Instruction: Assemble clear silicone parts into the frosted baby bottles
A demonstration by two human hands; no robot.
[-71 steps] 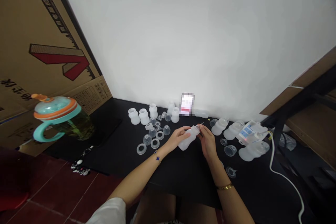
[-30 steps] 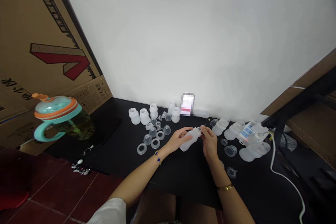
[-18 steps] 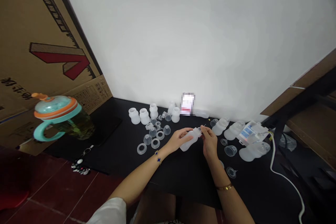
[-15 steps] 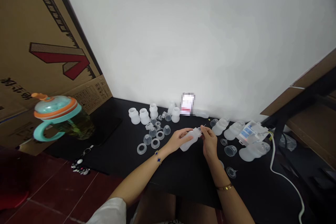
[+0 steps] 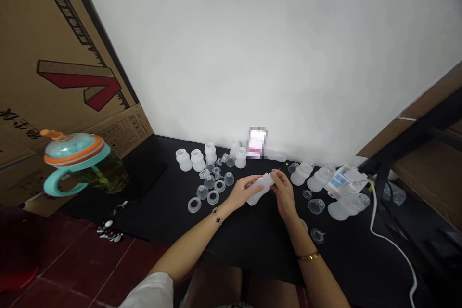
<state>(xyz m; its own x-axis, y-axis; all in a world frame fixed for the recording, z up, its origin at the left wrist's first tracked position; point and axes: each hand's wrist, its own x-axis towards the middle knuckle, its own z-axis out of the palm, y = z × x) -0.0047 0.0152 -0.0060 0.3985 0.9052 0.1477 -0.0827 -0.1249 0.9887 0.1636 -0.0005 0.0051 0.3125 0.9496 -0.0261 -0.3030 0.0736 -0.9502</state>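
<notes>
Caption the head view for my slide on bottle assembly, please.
Left hand holds a translucent bottle while right hand works at its neck.

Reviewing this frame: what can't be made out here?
Head view only:
- Neck of the white bottle: covered by the right hand.
- Thin tool at the right fingertips: too small to identify.
- Card at the wall: blurred out.
- Left hand palm side: hidden.
</notes>
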